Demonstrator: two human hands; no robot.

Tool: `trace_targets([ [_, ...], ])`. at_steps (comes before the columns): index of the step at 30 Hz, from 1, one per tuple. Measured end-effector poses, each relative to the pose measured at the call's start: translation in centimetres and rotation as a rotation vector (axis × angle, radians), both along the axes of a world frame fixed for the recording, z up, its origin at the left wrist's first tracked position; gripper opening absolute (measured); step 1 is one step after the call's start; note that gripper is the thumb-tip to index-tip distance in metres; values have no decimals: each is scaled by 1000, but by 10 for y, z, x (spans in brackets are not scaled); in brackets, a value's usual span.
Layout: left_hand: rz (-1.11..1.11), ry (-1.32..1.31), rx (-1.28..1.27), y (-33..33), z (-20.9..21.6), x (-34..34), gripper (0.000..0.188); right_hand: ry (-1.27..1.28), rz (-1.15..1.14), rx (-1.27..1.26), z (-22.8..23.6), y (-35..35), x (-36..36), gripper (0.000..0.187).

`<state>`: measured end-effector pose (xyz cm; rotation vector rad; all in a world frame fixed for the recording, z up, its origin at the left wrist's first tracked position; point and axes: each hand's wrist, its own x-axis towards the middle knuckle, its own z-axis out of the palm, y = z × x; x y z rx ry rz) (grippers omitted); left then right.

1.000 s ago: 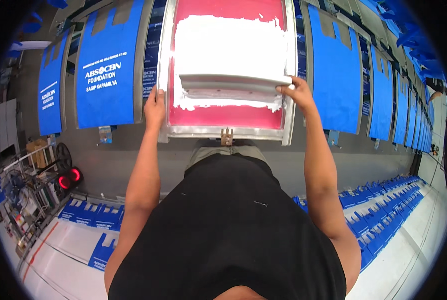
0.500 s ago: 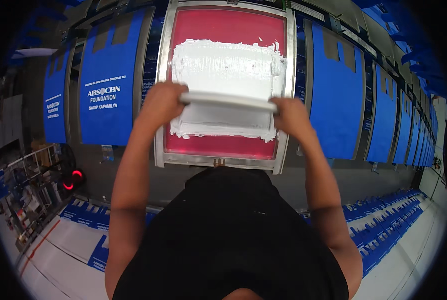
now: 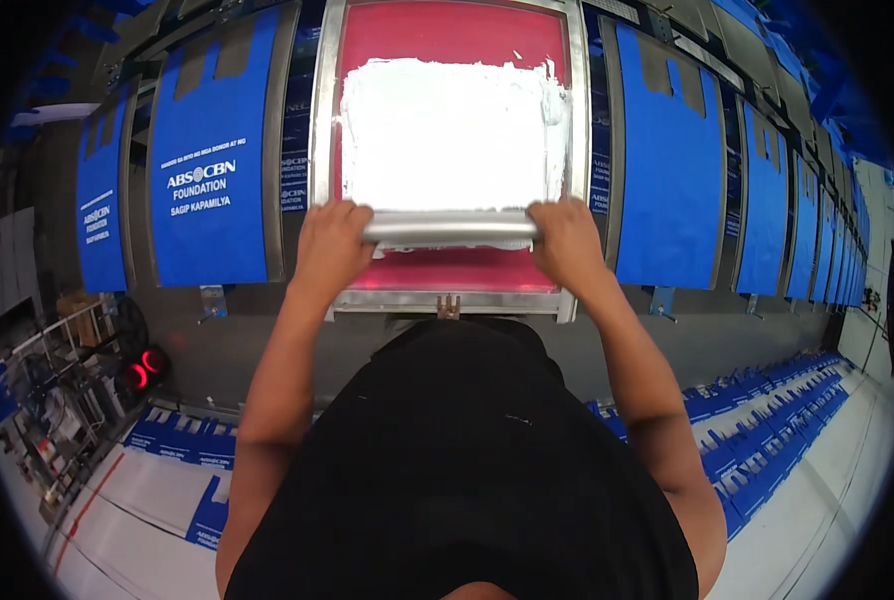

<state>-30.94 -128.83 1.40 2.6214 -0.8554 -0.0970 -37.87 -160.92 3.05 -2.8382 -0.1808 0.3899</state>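
Between my two hands a wide squeegee (image 3: 452, 230) spans a screen printing frame (image 3: 319, 150). My left hand (image 3: 335, 240) is wrapped round its left end, and my right hand (image 3: 569, 240) grips the right end. The frame has a metal border and a pink-red mesh (image 3: 457, 30). A thick, ragged-edged layer of white ink (image 3: 452, 135) covers the middle of the mesh. The squeegee lies near the ink's near edge, with a little white showing below it. What lies under the screen is hidden.
Blue printed bags (image 3: 212, 200) lie on boards to the left. Plain blue bags (image 3: 667, 170) lie on a row of boards to the right. More blue bags (image 3: 777, 450) cover the floor behind me. A ring-lit red device (image 3: 147, 368) and cluttered shelving stand at lower left.
Both hands have drawn the squeegee toward me, down across the white ink to its near edge. The ink behind it now looks smoother and brighter. My view has shifted slightly.
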Motion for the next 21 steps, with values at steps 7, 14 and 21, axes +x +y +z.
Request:
trace_targets([
  [7, 28, 186, -24, 4, -11, -35, 33, 90, -31, -8, -8, 10, -29, 34],
  [14, 24, -17, -158, 14, -50, -64, 35, -65, -103, 54, -28, 24, -65, 39],
  [21, 158, 87, 154, -52, -28, 150, 27, -96, -42, -225, -55, -40, 149, 32],
])
